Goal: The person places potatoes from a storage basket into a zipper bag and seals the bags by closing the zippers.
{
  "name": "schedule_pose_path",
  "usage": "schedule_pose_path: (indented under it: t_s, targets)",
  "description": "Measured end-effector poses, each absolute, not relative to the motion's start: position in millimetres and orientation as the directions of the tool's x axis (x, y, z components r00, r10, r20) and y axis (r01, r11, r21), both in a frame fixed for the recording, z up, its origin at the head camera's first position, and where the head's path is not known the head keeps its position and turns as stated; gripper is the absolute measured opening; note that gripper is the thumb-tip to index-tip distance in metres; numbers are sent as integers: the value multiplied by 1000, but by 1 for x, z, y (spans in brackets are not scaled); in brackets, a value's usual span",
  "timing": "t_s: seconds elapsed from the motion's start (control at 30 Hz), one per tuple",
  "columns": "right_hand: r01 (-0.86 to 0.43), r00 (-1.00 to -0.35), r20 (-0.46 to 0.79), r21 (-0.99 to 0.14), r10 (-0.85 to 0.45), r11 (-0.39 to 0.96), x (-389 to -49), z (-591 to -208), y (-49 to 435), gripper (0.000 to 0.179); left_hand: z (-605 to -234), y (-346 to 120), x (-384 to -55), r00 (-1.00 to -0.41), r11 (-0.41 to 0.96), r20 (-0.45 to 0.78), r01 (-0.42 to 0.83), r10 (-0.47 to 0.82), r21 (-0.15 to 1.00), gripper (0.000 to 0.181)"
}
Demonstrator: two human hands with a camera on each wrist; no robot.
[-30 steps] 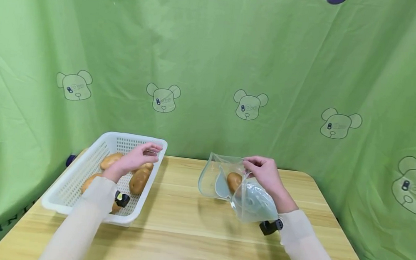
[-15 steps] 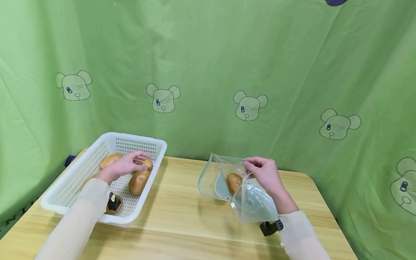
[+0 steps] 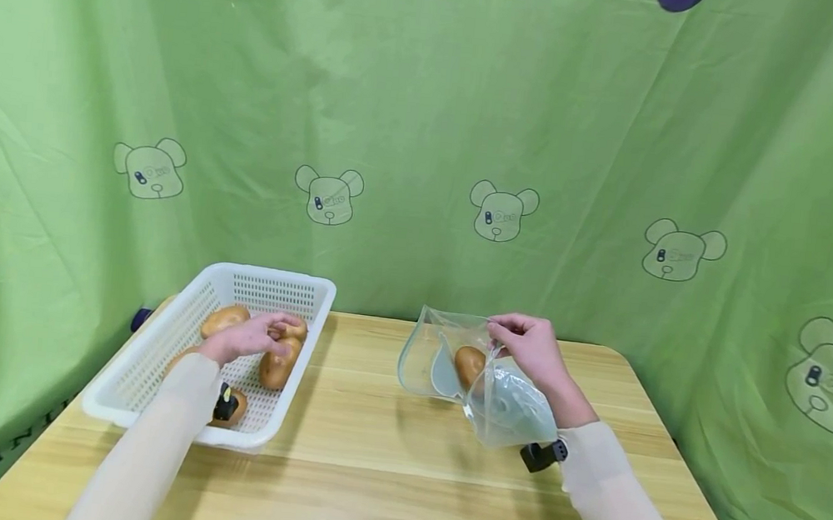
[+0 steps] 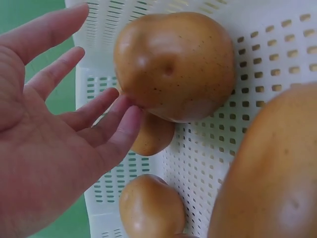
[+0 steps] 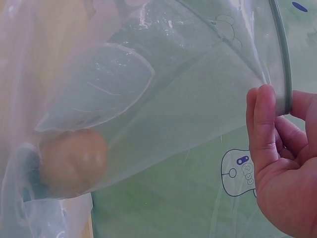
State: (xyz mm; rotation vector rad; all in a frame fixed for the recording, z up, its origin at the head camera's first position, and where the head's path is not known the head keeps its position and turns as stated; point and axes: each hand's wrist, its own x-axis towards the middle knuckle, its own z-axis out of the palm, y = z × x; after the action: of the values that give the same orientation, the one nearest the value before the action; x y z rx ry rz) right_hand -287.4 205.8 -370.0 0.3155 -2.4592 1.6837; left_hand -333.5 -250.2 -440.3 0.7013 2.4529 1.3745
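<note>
Two bare hands over a wooden worktop [image 3: 364,489]. A white perforated basket [image 3: 284,276] lies along the worktop's left edge, near the far left corner, and contains several brown potatoes [image 3: 225,322]. The left hand [image 3: 253,336] is inside the basket, its fingers extended and loosely apart beside a large potato [image 3: 276,366] at the basket's right wall; whether the fingertips touch it cannot be told. A smaller potato [image 4: 152,136] shows partly behind that one in the left wrist view. Toward the far right corner, the right hand [image 3: 532,353] pinches the mouth edge of a clear plastic bag [image 3: 518,408], fingers clamped on the film. The bag stands tilted near the far edge, with a single potato [image 3: 469,366] inside. A green curtain [image 3: 416,109] printed with bear heads hangs behind.
</note>
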Motion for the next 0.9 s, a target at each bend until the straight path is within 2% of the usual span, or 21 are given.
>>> schedule_pose_path:
  t_s: [0.3,0.53,0.77,0.9]
  targets:
    - [-246,-969,224,-907,-102,341,-283,-364,205,28,-445,-251,-333,-820,420,25,319,572,850,59]
    - [-250,-968,229,-906,-101,342,-284,-366,206,28,-449,-255,-334,-835,486,-35,285,549,826,65]
    - [-260,-966,243,-895,-93,363,-286,-369,208,29,-456,-258,-337,-812,496,8,364,583,788,57]
    - [-257,-966,240,-895,-93,365,-286,-370,209,29,-456,-260,-337,-823,551,-29,352,567,757,63]
